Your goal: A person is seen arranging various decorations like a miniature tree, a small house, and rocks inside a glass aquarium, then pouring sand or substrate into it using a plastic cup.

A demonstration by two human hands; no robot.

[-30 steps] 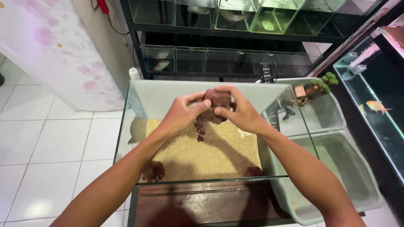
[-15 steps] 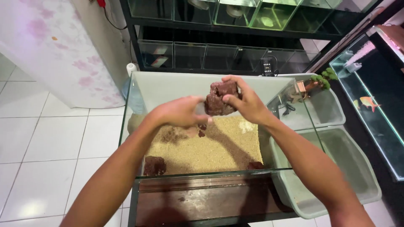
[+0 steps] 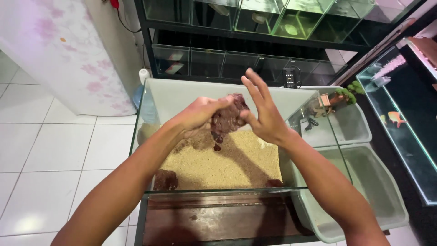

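Now, centre frame: left hand (image 3: 198,116) alone grips dark rock (image 3: 227,119) | right hand (image 3: 264,114) has opened, fingers spread beside it | above sand (image 3: 218,159) in glass tank (image 3: 223,193).

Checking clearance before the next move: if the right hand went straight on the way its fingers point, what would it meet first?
The right hand points up and away, over the glass tank. Its far rim looks first in line, then the shelf of small tanks; depth is unclear.

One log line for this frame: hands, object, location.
left hand: grips dark red rock | right hand: fingers spread, palm against rock | location: above sand bed in glass tank
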